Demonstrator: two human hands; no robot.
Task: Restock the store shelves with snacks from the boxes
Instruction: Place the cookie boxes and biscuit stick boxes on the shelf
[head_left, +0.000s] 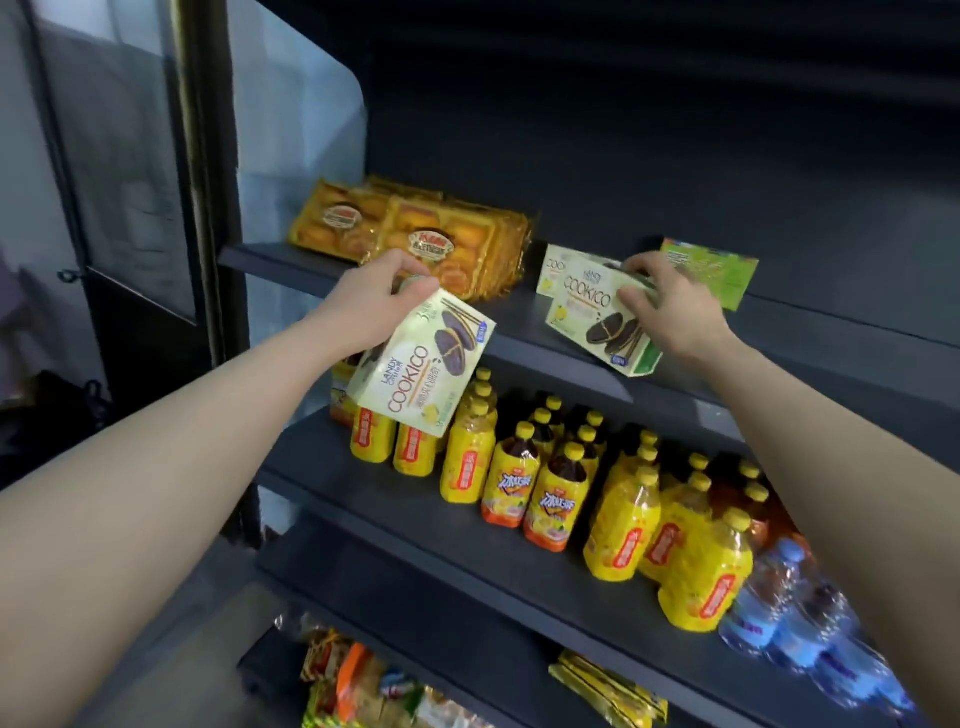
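Observation:
My left hand (371, 304) grips the top edge of a pale Cookico cookie box (423, 364), which hangs tilted in front of the upper shelf (524, 340). My right hand (670, 306) holds a second Cookico box (592, 317) by its right end, and that box leans at the shelf's front edge. A third Cookico box (553, 267) stands just behind it. To the right of my right hand a green box (722, 273) stands on the same shelf.
Yellow packs of cakes (410, 239) lie at the left of the upper shelf. The shelf below holds several yellow tea bottles (545, 483) and blue water bottles (800, 618). Snack bags (353, 680) lie on the bottom shelf. A glass door (135, 156) stands at the left.

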